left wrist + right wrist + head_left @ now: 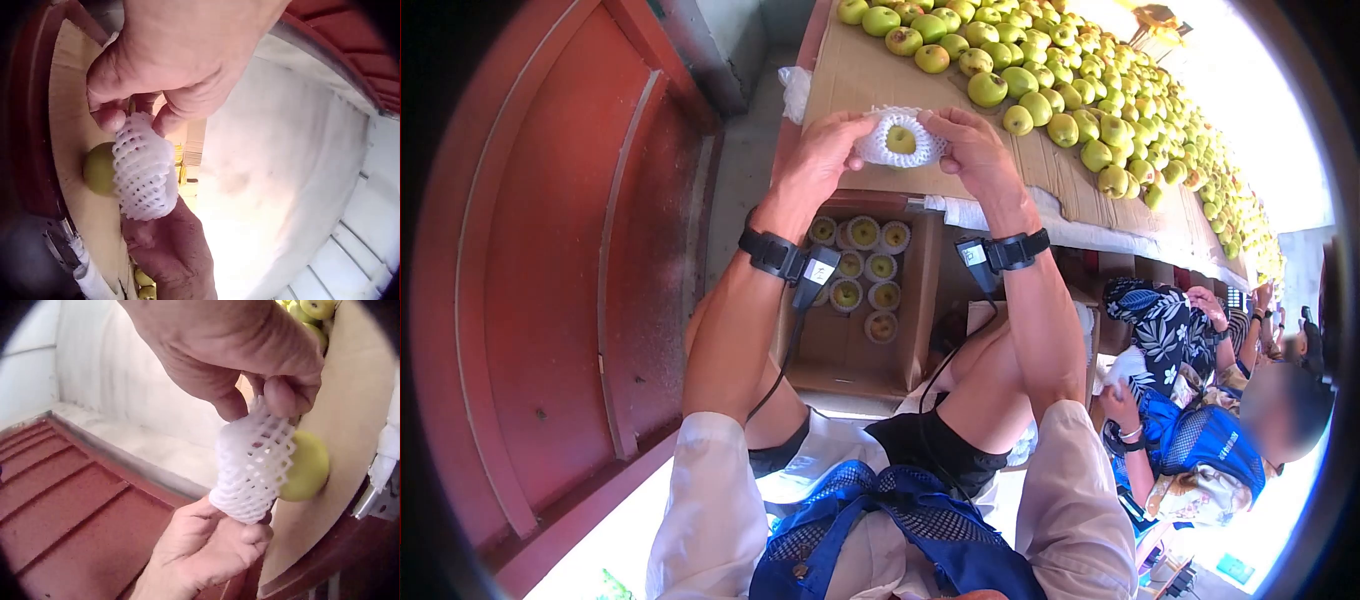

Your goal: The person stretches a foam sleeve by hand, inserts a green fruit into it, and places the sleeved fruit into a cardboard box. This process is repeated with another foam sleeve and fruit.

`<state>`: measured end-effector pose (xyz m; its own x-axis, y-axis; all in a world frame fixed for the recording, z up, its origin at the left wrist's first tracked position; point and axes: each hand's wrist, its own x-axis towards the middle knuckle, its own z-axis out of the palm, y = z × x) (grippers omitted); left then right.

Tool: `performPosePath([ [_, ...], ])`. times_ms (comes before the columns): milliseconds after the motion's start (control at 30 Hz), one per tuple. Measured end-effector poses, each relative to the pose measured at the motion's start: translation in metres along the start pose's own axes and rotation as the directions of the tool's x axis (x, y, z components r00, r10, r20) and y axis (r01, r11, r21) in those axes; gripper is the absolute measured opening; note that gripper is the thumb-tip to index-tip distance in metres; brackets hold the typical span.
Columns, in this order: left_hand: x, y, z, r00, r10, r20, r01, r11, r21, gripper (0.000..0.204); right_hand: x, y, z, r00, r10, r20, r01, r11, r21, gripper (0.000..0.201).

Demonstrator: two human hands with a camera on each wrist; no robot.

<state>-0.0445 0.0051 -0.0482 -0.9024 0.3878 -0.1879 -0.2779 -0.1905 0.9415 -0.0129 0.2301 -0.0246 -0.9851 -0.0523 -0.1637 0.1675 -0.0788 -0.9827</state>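
A white foam net sleeve [147, 172] surrounds part of a yellow-green apple [309, 467], which bulges out on one side in both wrist views. My left hand [824, 158] pinches the net's left edge between thumb and fingers. On the opposite edge, my right hand [977, 152] grips the net the same way, stretching it sideways. From the head view, the apple's top shows through the net's round opening. Both hands are above the near edge of the cardboard-covered table [855, 85].
Many loose apples [1090, 95] spread over the table's far and right parts. Below, an open cardboard box [830, 365] holds several net-wrapped apples [863, 233]. A red door [550, 260] stands at left. Another person in a blue vest [1210, 450] sits at right.
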Motion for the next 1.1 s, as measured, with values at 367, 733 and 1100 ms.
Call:
performPosePath([
  [367,0.016,-0.018,0.019,0.98,0.015,-0.198,0.058,0.932,0.358,0.032,0.028,0.038,0.006,0.932,-0.241,-0.271,0.122,0.913,-0.39,0.036],
  [733,0.033,-0.046,0.014,0.945,0.143,-0.293,-0.022,0.925,0.38,0.035,0.024,0.044,0.017,0.882,-0.358,-0.305,0.128,0.807,-0.576,0.042],
  [1100,0.012,-0.026,0.035,0.915,0.24,-0.326,-0.129,0.936,0.328,0.029,0.028,0.052,0.017,0.84,-0.326,-0.433,0.216,0.934,-0.284,0.032],
])
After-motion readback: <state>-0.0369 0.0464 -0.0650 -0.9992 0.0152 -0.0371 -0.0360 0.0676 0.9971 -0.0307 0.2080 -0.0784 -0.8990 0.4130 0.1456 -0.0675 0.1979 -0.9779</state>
